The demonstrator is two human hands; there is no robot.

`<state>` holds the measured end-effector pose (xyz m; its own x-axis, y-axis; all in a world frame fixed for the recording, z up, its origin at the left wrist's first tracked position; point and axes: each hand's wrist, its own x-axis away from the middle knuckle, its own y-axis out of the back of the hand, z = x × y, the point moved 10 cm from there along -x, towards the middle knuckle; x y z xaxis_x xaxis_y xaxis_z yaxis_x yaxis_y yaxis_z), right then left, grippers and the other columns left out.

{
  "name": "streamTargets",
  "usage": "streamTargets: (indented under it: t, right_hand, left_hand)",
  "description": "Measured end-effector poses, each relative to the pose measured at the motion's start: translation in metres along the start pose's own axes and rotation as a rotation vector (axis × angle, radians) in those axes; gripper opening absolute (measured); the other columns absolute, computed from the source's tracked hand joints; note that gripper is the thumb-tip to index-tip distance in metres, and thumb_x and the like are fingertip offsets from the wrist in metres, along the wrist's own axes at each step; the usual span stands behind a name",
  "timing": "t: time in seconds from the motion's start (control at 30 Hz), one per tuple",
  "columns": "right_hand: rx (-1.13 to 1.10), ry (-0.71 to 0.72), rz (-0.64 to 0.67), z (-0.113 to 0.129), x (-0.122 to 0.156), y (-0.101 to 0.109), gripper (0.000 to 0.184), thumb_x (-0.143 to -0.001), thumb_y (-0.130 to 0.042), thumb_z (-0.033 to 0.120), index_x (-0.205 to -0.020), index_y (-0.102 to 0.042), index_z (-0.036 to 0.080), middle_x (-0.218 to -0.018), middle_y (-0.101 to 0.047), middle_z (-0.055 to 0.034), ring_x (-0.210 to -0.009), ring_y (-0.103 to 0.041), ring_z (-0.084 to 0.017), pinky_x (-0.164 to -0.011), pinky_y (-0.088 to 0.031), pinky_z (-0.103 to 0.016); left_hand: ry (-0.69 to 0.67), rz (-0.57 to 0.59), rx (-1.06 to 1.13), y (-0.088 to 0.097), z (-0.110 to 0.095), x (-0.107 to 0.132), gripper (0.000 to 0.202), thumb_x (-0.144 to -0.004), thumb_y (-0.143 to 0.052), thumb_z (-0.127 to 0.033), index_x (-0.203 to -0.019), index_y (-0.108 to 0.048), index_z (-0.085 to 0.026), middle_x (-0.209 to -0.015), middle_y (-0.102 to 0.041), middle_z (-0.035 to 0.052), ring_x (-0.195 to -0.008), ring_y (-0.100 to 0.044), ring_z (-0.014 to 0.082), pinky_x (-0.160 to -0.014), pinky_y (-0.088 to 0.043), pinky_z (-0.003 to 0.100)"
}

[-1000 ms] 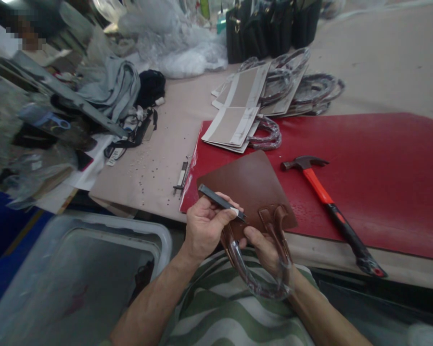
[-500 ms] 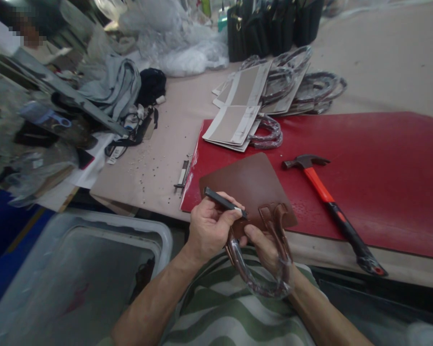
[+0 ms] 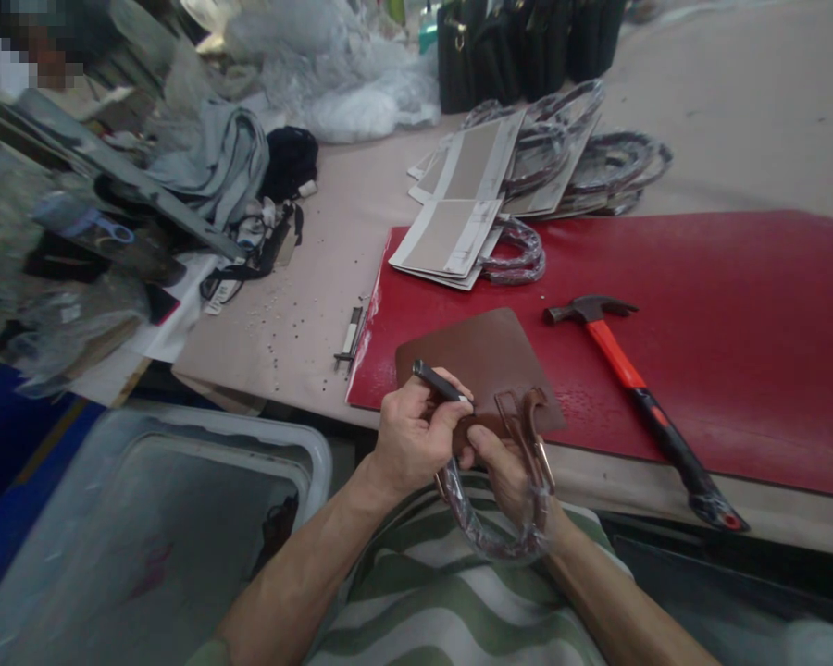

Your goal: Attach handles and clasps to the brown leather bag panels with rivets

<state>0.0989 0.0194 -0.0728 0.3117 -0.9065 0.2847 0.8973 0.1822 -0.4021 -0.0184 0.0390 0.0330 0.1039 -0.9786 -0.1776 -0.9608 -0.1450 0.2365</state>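
Note:
In my left hand (image 3: 416, 430) is a short black bar-shaped tool (image 3: 436, 379), pinched slantwise with its lower end at the near edge of a brown leather bag panel (image 3: 476, 356). My right hand (image 3: 498, 462) grips that same near edge, thumb on top and fingers mostly hidden beneath. A brown handle wrapped in clear plastic (image 3: 482, 536) loops from the panel toward my lap, passing over my right wrist. The panel's far part rests over a red mat (image 3: 701, 351).
A claw hammer (image 3: 621, 365) with a red and black handle lies on the mat, right of the panel. Beyond it are stacked panels (image 3: 451, 236) with wrapped handles. Small metal tools (image 3: 349, 338) lie by the mat's left edge. A plastic bin (image 3: 312, 453) stands lower left.
Both hands have shifted slightly, carrying the panel a little toward me. The black tool has moved a bit to the right and keeps its place by the panel's near edge.

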Motion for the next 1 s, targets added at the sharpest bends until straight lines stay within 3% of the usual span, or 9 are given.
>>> streamTargets:
  t: [0.2,0.4,0.53,0.63,0.8,1.0]
  right_hand:
    - [-0.041,-0.046,-0.056,-0.005,-0.007,0.005,0.048,-0.075,-0.076,0.061,-0.06,-0.064,0.018,-0.059,-0.063,-0.0029,-0.058,-0.062,-0.017,-0.065,-0.057,-0.033]
    - [-0.073,-0.162,-0.06,-0.011,-0.026,0.006,0.051,-0.063,-0.082,0.064,-0.058,-0.064,0.016,-0.056,-0.063,-0.005,-0.053,-0.062,-0.018,-0.056,-0.057,-0.033]
    - [-0.04,-0.135,-0.051,-0.008,-0.029,0.006,0.044,-0.065,-0.083,0.056,-0.069,-0.068,0.016,-0.058,-0.066,-0.0054,-0.053,-0.062,-0.017,-0.054,-0.055,-0.03]
    - [0.032,-0.121,-0.064,-0.002,-0.02,0.01,0.041,-0.068,-0.082,0.052,-0.082,-0.07,0.015,-0.072,-0.073,-0.0084,-0.058,-0.066,-0.019,-0.056,-0.056,-0.03]
    - [0.057,-0.199,-0.091,0.002,0.0,0.016,0.047,-0.068,-0.081,0.047,-0.099,-0.065,0.016,-0.09,-0.076,-0.0111,-0.068,-0.071,-0.022,-0.061,-0.057,-0.032]
    - [0.037,-0.226,-0.151,-0.01,0.015,0.037,0.053,-0.064,-0.081,0.044,-0.106,-0.06,0.017,-0.086,-0.074,-0.0072,-0.067,-0.069,-0.02,-0.068,-0.058,-0.036]
  left_hand:
    - [0.038,0.039,-0.001,-0.007,0.01,-0.015,0.007,-0.084,-0.063,-0.013,-0.091,-0.063,-0.016,-0.082,-0.073,0.0019,-0.065,-0.07,0.0107,-0.061,-0.057,0.018]
    - [0.051,0.07,-0.028,-0.012,0.02,-0.045,0.01,-0.081,-0.065,-0.014,-0.091,-0.063,-0.016,-0.081,-0.074,0.0022,-0.069,-0.072,0.0129,-0.067,-0.058,0.02]
    - [0.082,0.105,-0.043,-0.017,0.037,-0.055,0.01,-0.08,-0.066,-0.013,-0.089,-0.063,-0.016,-0.08,-0.073,0.0015,-0.068,-0.071,0.0128,-0.065,-0.056,0.02]
    - [0.075,0.129,-0.06,-0.021,0.048,-0.053,0.011,-0.08,-0.066,-0.013,-0.089,-0.062,-0.017,-0.078,-0.071,0.0005,-0.066,-0.069,0.0125,-0.063,-0.055,0.02]
    - [-0.041,0.128,-0.192,-0.026,0.05,-0.044,0.009,-0.083,-0.063,-0.013,-0.091,-0.062,-0.019,-0.083,-0.071,0.0017,-0.07,-0.069,0.014,-0.067,-0.055,0.023]
    - [-0.223,0.098,-0.333,-0.028,0.037,-0.037,0.009,-0.085,-0.062,-0.014,-0.092,-0.061,-0.019,-0.083,-0.071,0.003,-0.075,-0.07,0.0166,-0.072,-0.056,0.026]
